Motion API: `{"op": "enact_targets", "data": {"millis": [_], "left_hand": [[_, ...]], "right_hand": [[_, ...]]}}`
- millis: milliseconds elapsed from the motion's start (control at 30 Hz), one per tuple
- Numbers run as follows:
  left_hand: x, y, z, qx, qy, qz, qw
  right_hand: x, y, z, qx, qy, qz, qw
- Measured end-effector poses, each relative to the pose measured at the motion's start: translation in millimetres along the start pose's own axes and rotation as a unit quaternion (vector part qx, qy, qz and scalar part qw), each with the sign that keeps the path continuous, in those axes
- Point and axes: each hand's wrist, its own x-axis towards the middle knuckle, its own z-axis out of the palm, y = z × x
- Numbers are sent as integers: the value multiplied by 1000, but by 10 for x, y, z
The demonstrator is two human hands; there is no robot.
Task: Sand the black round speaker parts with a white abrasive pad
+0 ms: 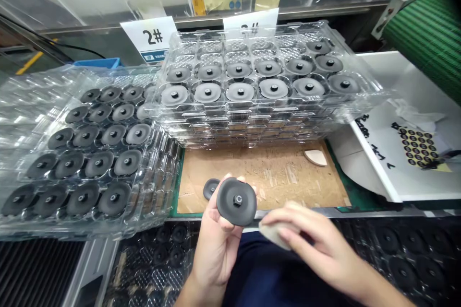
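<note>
My left hand (219,240) grips a dark grey, rounded-square cap (230,208) with a small post at its centre, its post side facing up toward me. Just to the right, my right hand (306,230) pinches a thin, pale, curved pad (273,234) between thumb and fingers. The pad is close to the cap but apart from it. Behind my left fingertips another dark cap (210,188) lies on the cardboard sheet (284,172). A pale wedge-shaped piece (316,157) rests on the cardboard's far right part.
Stacked clear trays (266,110) with grey caps stand behind the cardboard. More tray stacks (140,192) are on the left. At right are a white bin (378,172) with a sheet of round stickers (419,147) and a green roll (428,33). Trays of dark caps (406,249) lie below the bench edge.
</note>
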Motion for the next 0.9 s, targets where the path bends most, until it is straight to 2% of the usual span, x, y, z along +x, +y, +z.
{"op": "enact_targets", "data": {"millis": [67,133,200,300,333,433,467,500,567,600,633,767,833,900], "left_hand": [[-2,-29,50,3,-21,-3,1000],[-6,-70,85,12,-26,-6,1000],[-12,-109,98,26,-14,-8,1000],[-12,-162,100,47,-4,-13,999],[-6,-181,102,53,-8,-13,998],[28,-225,110,71,-14,-13,997],[40,-230,108,72,-8,-15,997],[52,-229,103,68,0,-19,997],[69,-211,89,51,11,-19,998],[76,-199,84,41,11,-18,999],[83,-188,83,31,10,-19,999],[116,-197,139,2,7,-59,998],[129,-232,196,-4,-1,-76,997],[132,-273,256,-2,-14,-86,996]], "right_hand": [[8,-43,-57,-3,57,-21,998],[70,-105,-82,-23,84,-80,993],[143,-142,-85,-43,69,-117,990],[218,-122,-82,-45,13,-104,993],[232,-102,-84,-46,18,-105,993],[210,-40,-98,-44,104,-121,986],[169,-16,-101,-29,101,-109,988],[108,16,-100,-4,65,-85,994],[-66,121,-65,55,-47,-11,997],[-168,199,-27,82,-82,30,993],[-270,290,24,101,-89,70,988],[-534,647,216,149,5,234,961],[-532,711,197,160,45,268,949],[-443,658,81,155,104,255,949]]}}
